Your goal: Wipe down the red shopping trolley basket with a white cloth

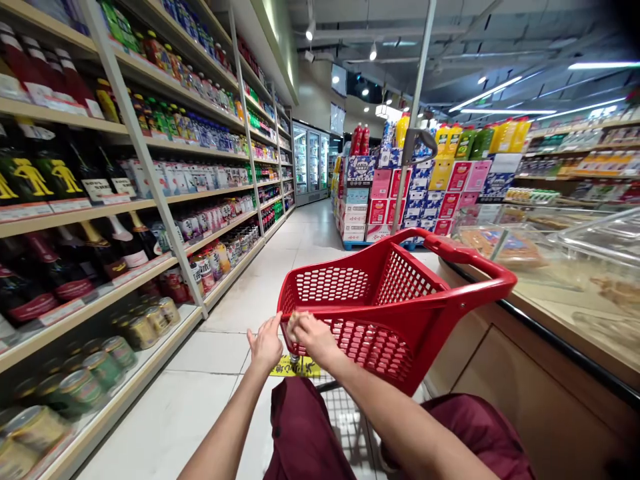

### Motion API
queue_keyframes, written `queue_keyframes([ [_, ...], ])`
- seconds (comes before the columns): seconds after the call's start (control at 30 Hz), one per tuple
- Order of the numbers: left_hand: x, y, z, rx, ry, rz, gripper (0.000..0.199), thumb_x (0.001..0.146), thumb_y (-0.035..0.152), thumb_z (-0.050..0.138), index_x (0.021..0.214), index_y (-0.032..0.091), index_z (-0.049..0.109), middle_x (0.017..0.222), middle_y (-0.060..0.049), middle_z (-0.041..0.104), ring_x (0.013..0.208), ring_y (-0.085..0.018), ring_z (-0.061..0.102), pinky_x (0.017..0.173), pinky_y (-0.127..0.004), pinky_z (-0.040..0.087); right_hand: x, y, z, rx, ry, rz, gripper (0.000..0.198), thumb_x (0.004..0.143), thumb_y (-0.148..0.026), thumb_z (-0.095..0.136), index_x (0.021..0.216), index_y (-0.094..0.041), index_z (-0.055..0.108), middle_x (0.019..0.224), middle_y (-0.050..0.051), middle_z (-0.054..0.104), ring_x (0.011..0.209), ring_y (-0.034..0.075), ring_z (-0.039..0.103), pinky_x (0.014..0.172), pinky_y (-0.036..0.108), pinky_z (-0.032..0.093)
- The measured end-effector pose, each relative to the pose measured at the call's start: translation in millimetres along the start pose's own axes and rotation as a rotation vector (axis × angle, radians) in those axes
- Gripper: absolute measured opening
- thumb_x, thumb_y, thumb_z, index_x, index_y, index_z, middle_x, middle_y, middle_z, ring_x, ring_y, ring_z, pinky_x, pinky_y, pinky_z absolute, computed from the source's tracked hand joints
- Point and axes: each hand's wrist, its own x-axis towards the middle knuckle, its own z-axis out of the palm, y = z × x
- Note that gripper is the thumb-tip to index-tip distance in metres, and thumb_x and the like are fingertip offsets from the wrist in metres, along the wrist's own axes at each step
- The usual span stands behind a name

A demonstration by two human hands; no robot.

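Observation:
A red plastic shopping cart [320, 310] with perforated walls stands in front of my knees, its handle toward the right. My left hand [267, 343] is at the cart's near left corner, its fingertips gripping the rim and the thumb sticking out. Just right of it, my right hand [313, 337] is closed against the outer side of the same corner. Its fingers are bunched round a small pale yellowish wad [294, 319], perhaps a cloth; most of it is hidden. The part of the basket that I can see into holds no goods.
Shelves of bottles and cans [220, 180] line the left side. At right stands a counter with clear covers [530, 253]. Stacked drink cartons [390, 193] rise beyond the cart, near a metal pole [417, 87]. A yellow floor sticker [307, 367] lies under the cart.

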Motion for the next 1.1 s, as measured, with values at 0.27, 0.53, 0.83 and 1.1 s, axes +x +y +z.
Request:
queue_keyframes([
  [0.27, 2, 9, -1, 0.074, 0.038, -0.022, 0.065, 0.068, 0.005, 0.030, 0.131, 0.020, 0.033, 0.136, -0.009, 0.040, 0.125, -0.021, 0.035, 0.102, -0.061, 0.017, -27, 36, -31, 0.020, 0.133, 0.104, 0.019, 0.088, -0.025, 0.045, 0.087, -0.021, 0.063, 0.086, 0.003, 0.059, 0.080, 0.014, 0.050, 0.069, 0.025, 0.038],
  [0.53, 6, 18, -5, 0.168, 0.085, 0.008, 0.059, 0.069, 0.007, 0.031, 0.126, 0.017, 0.040, 0.138, -0.008, 0.038, 0.128, -0.025, 0.030, 0.101, -0.062, 0.016, -75, 56, -37, -0.039, 0.031, 0.085, 0.017, 0.086, -0.020, 0.047, 0.082, -0.023, 0.063, 0.078, 0.000, 0.060, 0.071, 0.013, 0.051, 0.058, 0.023, 0.033],
  [0.83, 3, 68, 11, 0.174, 0.139, 0.171, 0.061, 0.068, 0.008, 0.034, 0.129, 0.014, 0.037, 0.138, -0.010, 0.037, 0.129, -0.022, 0.029, 0.105, -0.056, 0.016, -81, 74, -55, -0.050, -0.003, 0.135, 0.013, 0.084, -0.021, 0.051, 0.079, -0.023, 0.063, 0.078, 0.000, 0.060, 0.071, 0.012, 0.051, 0.062, 0.023, 0.034],
  [1.1, 0, 101, 11, 0.117, 0.123, 0.267, 0.065, 0.065, 0.008, 0.038, 0.130, 0.017, 0.037, 0.138, -0.008, 0.037, 0.130, -0.021, 0.028, 0.106, -0.056, 0.011, -84, 97, -78, -0.099, 0.146, 0.242, 0.015, 0.086, -0.024, 0.049, 0.083, -0.021, 0.063, 0.084, 0.003, 0.061, 0.074, 0.013, 0.051, 0.065, 0.025, 0.033],
])
